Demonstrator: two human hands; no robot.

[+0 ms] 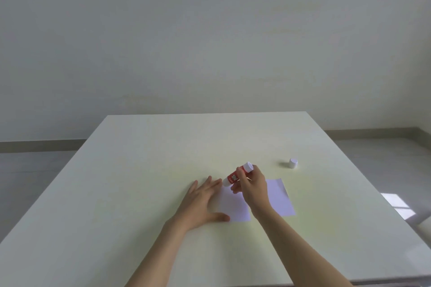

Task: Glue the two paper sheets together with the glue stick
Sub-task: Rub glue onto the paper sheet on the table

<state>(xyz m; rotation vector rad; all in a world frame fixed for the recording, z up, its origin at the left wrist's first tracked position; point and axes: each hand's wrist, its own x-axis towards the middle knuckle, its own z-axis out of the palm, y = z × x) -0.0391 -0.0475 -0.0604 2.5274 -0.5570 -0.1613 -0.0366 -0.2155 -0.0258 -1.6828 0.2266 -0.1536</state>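
Observation:
Two small white paper sheets lie side by side on the pale table [140, 170]. My left hand [200, 200] lies flat, fingers spread, on the left edge of the left sheet [234, 205]. My right hand [251, 187] grips a red and white glue stick [236, 175], tilted, with its lower end touching the far edge of that left sheet. The right sheet [279, 198] lies just beyond my right wrist, partly hidden by it. The glue stick's white cap [293, 163] stands alone on the table further back to the right.
The table's far edge runs in front of a plain wall. Its right edge drops to a grey floor [384, 158] with a bright patch of light.

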